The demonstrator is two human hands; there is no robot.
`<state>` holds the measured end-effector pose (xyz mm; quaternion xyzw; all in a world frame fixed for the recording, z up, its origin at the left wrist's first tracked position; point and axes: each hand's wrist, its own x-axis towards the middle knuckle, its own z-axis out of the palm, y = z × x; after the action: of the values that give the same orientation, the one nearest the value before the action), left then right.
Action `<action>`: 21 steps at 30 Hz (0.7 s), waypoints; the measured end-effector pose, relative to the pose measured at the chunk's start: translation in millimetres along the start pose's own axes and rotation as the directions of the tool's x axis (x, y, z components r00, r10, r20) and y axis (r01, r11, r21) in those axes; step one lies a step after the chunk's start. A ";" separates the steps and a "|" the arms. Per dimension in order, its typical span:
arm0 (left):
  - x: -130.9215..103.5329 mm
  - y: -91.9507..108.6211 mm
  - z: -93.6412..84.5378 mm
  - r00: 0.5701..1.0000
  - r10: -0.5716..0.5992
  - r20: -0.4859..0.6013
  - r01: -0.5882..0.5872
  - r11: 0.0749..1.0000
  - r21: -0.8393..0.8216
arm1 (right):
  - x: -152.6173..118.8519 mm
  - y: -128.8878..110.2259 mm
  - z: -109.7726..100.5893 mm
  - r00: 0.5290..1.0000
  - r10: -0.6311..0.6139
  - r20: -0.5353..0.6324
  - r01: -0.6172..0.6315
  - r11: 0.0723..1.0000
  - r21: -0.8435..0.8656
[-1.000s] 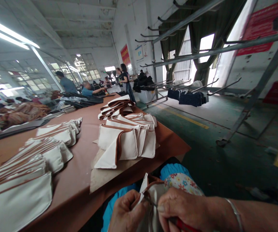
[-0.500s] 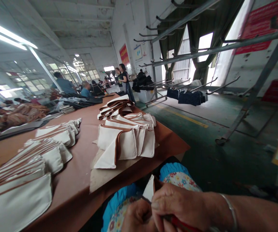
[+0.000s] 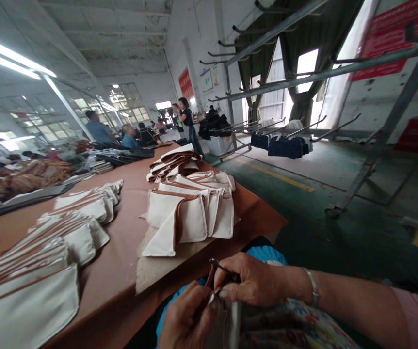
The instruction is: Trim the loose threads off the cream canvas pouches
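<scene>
My left hand point(image 3: 192, 310) is closed, pinching the top edge of a cream fabric pouch point(image 3: 233, 322) with brown trim, which hangs over my lap. Fingertips of my right hand point(image 3: 243, 281) meet it at that edge. A slim dark tool point(image 3: 220, 266) sticks out from the right hand's closed fingers; its exact kind is not clear. Between the hands a brown strip point(image 3: 210, 275) stands up from the pouch. On the table just ahead lies a pile of similar cream pouches point(image 3: 190, 213), fanned out on a brown paper sheet point(image 3: 158, 271).
Rows of cream pouches point(image 3: 49, 261) overlap along the left of the brown-covered table point(image 3: 110, 271). A metal rack with prongs point(image 3: 387, 140) stands on the green floor at right, dark goods hanging from it. Several people are farther back, near dark piled material point(image 3: 121, 152).
Both hands have risen, and the right has turned. More of the pouch now shows below them. The red part seen in the right hand is hidden, and a dark tool end points up left.
</scene>
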<state>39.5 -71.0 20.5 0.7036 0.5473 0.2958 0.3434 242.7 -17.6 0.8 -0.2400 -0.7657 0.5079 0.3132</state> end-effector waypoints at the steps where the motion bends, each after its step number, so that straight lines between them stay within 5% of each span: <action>1: 0.1 -2.2 -1.3 1.000 0.014 -0.021 -0.013 1.000 0.012 | 2.2 0.5 2.5 1.000 0.016 -0.014 -0.015 1.000 0.024; 8: 1.7 -5.3 -9.3 1.000 -0.001 -0.012 0.000 0.995 -0.098 | 10.9 -11.6 4.1 0.995 0.074 -0.061 -0.071 0.997 0.040; 15: 4.2 -6.9 -11.4 0.967 -0.215 0.136 0.254 0.856 -0.450 | 13.4 -3.9 8.4 0.947 0.319 0.029 -0.314 0.910 0.270; 21: 13.2 -28.8 -2.1 0.932 -0.332 0.148 0.358 0.765 -0.536 | 14.0 -6.9 16.3 0.979 0.203 0.006 -0.202 0.971 0.124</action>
<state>24.5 -53.1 -0.9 0.4675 0.5498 0.3575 0.5928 220.9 -20.7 5.9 -0.2988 -0.7032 0.5829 0.2764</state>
